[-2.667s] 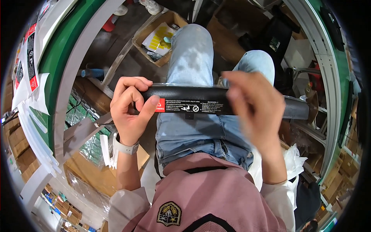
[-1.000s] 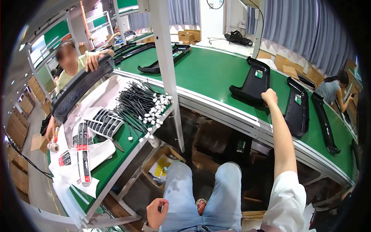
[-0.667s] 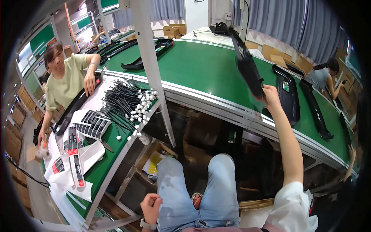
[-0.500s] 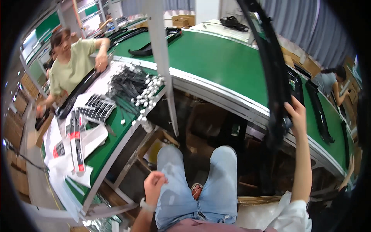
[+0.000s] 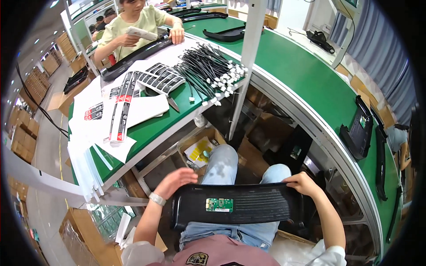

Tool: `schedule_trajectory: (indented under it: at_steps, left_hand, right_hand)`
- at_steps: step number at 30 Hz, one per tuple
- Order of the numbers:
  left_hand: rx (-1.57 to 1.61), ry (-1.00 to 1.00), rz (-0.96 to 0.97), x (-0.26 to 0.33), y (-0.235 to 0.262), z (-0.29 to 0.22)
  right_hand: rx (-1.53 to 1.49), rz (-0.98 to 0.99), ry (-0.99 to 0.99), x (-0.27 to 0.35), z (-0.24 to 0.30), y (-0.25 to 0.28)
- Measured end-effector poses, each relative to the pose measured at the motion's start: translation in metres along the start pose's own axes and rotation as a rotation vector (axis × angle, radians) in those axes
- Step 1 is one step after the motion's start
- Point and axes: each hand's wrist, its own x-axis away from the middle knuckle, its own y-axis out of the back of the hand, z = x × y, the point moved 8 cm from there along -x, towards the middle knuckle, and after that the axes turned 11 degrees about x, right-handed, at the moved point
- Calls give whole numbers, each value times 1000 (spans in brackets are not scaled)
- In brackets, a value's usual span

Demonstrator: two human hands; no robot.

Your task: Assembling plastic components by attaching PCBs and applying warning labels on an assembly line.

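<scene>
Across my lap lies a long black plastic housing (image 5: 266, 208), its inner side facing up, with ribs along the right part. A small green circuit board (image 5: 219, 205) sits in its middle, with pale connectors at the left end. My right hand (image 5: 304, 182) grips the housing's far edge near the right end. At the far left corner my left hand (image 5: 176, 181) reaches out with fingers stretched, holding nothing. Whether its fingertips touch the housing I cannot tell.
On the green bench at left lie sticker sheets (image 5: 162, 79), scissors (image 5: 172, 103) and a heap of black cables (image 5: 206, 64) with white connectors. Another person (image 5: 133, 26) holds a white handheld device over a black housing. More housings (image 5: 359, 128) rest on the green line at right.
My right hand has brought the housing down from upright above the line at right to lying across my lap. My left hand has moved up to its left end. My view has shifted.
</scene>
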Motion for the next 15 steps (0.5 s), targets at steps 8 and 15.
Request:
schedule_trajectory:
  at_steps: [8,15]
  left_hand:
    - [-228,0,-220,14,-5,12]
    - [-489,-105,-343,12,0,3]
  right_hand:
    - [275,-489,180,-230,153,108]
    - [950,-724,-133,-380,140,157]
